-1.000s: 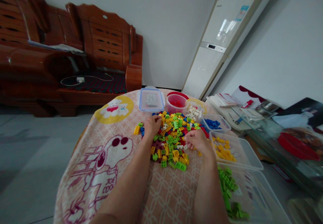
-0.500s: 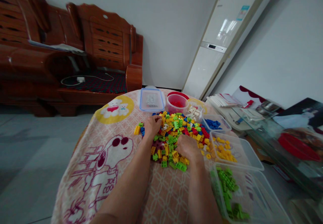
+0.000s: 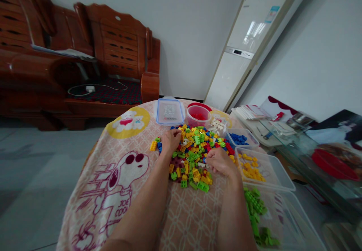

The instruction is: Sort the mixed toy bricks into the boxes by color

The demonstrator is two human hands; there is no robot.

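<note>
A mixed heap of toy building bricks [image 3: 195, 154], yellow, green, red, blue and white, lies on the cloth-covered table. At the heap's left edge rests my left hand [image 3: 171, 140], its fingers curled together; whatever they hold is hidden. My right hand [image 3: 222, 161] is over the right side of the heap with thumb and fingers drawn together. Close to its fingertips are a small blue-and-white piece and a white brick [image 3: 201, 165]. I cannot make out what, if anything, the right fingers grip. A pair of yellow bricks [image 3: 153, 145] lies left of my left hand.
Along the right stand clear boxes with blue bricks [image 3: 239, 139], yellow bricks [image 3: 251, 168] and green bricks [image 3: 256, 205]. Behind the heap are a round tub [image 3: 198, 122] of red bricks, white bricks [image 3: 217, 125] and a blue-rimmed lidded box [image 3: 170, 112]. A glass table [image 3: 299, 141] adjoins.
My right hand has moved right and slightly up from the middle of the heap, uncovering white and blue pieces. My left hand stays in the same place.
</note>
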